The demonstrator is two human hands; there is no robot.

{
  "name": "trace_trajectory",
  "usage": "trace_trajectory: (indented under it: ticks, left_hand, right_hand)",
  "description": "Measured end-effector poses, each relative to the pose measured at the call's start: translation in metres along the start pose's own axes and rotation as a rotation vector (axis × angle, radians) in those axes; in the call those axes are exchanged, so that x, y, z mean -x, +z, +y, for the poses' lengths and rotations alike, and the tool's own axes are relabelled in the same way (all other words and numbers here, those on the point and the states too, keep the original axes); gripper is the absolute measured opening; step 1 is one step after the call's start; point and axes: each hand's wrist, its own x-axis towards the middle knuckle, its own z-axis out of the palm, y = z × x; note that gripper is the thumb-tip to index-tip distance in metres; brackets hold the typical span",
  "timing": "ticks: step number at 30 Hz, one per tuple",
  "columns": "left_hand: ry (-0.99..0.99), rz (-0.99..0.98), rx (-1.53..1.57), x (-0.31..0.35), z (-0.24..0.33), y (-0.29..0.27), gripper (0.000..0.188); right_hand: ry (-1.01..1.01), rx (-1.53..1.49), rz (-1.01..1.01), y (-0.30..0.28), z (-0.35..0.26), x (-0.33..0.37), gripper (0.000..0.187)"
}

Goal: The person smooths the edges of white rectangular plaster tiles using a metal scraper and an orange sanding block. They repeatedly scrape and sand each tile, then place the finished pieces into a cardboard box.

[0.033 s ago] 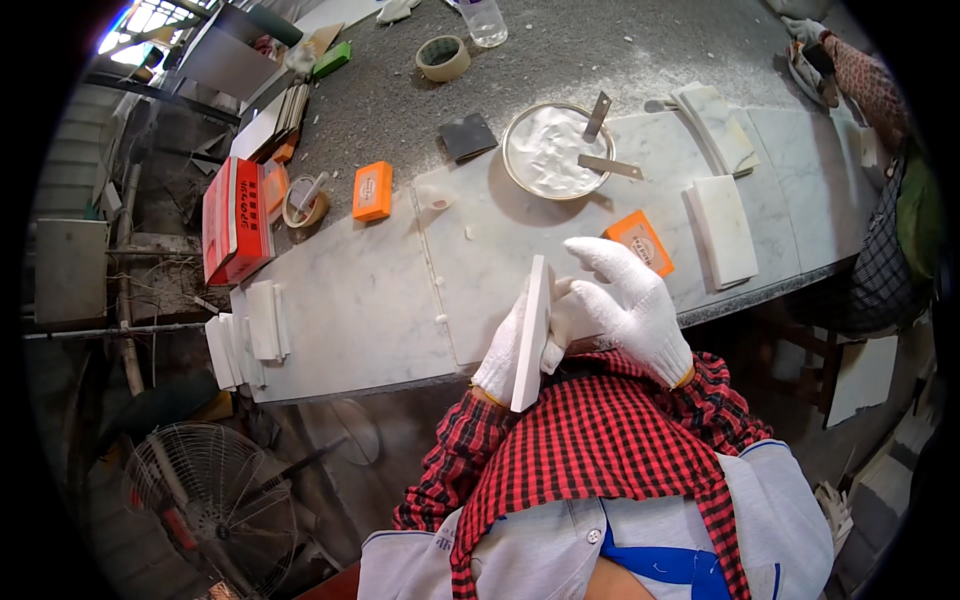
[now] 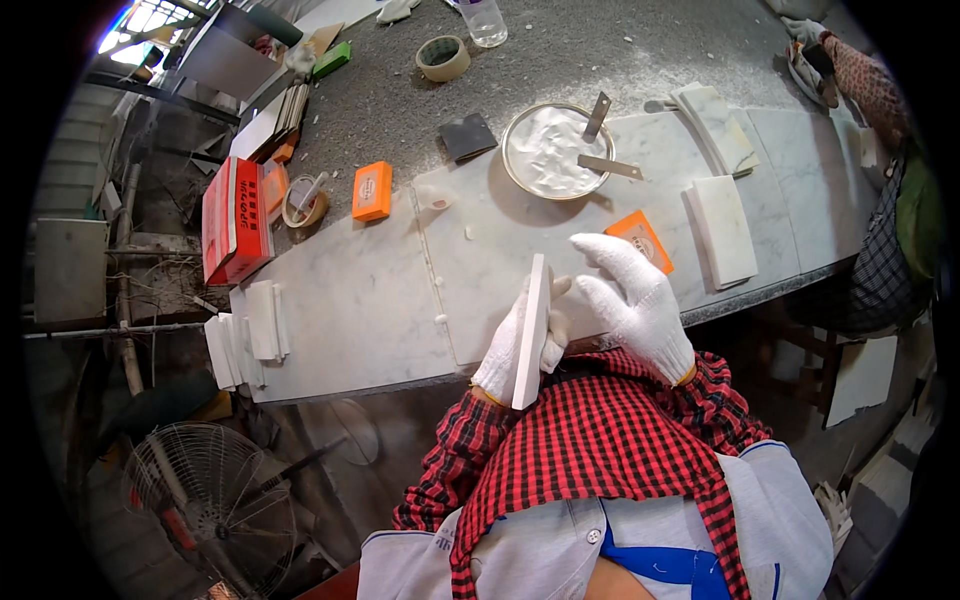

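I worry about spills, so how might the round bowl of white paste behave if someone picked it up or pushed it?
The bowl likely feels heavy for its size, since white paste spreads nearly rim to rim. The paste probably won't slosh, as its surface holds ridges. The two metal blades might shift if jolted, since they overhang the rim.

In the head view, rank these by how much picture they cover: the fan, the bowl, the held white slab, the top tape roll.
1. Fan
2. Bowl
3. White slab, nearly edge-on
4. Tape roll
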Motion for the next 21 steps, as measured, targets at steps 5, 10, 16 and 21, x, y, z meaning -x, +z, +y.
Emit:
trace_trajectory:
  ticks: [5, 10, 16, 21]
  left_hand:
    - [-0.031, 0.064, 0.001, 0.000, 0.000, -0.002, 0.075]
    - [-0.043, 0.070, 0.019, -0.003, -0.003, -0.001, 0.080]
    - [-0.099, 0.106, 0.117, -0.002, -0.012, -0.002, 0.071]
    - [-0.072, 0.082, 0.123, -0.002, -0.012, -0.002, 0.068]
  right_hand:
    - [-0.300, 0.360, 0.287, -0.024, 0.023, -0.025, 0.041]
    - [-0.253, 0.841, 0.343, -0.052, 0.047, -0.078, 0.040]
    - [0.016, 0.865, 0.111, -0.043, 0.056, -0.102, 0.029]
    - [-0.212, 0.871, 0.196, -0.046, 0.048, -0.095, 0.018]
